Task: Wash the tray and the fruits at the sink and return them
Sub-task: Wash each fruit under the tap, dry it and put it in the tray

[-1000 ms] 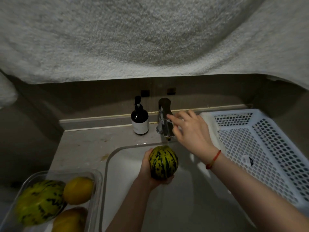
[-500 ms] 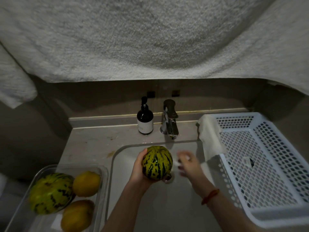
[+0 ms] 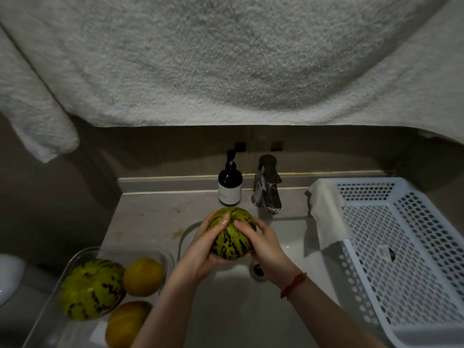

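Gripping a striped melon (image 3: 232, 237) over the sink (image 3: 293, 247), left hand (image 3: 203, 249) and right hand (image 3: 263, 247) both curled round it; faucet (image 3: 267, 189) just behind

You can read no text here: the pump bottle (image 3: 230, 183) label's print is too small and dim.
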`<move>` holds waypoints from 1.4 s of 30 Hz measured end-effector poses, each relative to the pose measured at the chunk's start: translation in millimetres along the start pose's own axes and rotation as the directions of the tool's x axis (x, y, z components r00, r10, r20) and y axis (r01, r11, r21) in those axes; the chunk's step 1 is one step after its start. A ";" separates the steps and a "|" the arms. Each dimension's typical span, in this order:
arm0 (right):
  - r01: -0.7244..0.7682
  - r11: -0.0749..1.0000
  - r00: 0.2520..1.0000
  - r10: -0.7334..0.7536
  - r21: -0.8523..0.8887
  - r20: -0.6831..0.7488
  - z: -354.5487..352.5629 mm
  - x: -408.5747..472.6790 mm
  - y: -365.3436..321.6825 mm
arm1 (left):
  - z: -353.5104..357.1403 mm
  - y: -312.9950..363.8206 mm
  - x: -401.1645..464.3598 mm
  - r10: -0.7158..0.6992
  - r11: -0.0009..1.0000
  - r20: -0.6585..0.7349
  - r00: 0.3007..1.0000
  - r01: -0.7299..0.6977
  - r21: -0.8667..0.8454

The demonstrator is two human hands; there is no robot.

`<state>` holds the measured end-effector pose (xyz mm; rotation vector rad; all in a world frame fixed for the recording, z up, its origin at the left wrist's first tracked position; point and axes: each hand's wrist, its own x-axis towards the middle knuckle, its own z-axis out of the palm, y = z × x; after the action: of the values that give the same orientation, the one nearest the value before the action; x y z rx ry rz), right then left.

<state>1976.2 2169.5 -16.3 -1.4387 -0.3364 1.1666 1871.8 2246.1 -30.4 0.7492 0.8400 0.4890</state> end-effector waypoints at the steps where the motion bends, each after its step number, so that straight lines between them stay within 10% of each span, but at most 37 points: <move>1: 0.017 0.997 1.000 -0.015 -0.072 0.022 2.4 0.1 -6.4 | 0.6 2.3 1.7 -0.002 1.000 -0.015 1.000 0.002 -0.025; 6: 0.173 0.644 0.982 -0.167 -0.745 0.084 9.8 5.0 -63.2 | 0.7 16.7 9.5 -0.071 0.984 -0.028 0.997 0.066 -0.164; 11: 0.289 0.482 0.894 -0.446 -0.827 0.053 35.2 31.3 -132.6 | 10.1 46.7 20.4 0.004 0.987 -0.134 0.991 -0.025 -0.160; 42: 0.165 0.709 0.944 -0.314 -0.686 -0.098 52.2 112.0 -135.1 | 37.1 73.5 41.3 0.007 0.979 -0.293 0.956 -0.067 -0.193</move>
<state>2041.7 2321.7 61.4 -2.0544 -0.8388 0.6759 1918.6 2306.0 21.6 0.5124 1.0344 0.7195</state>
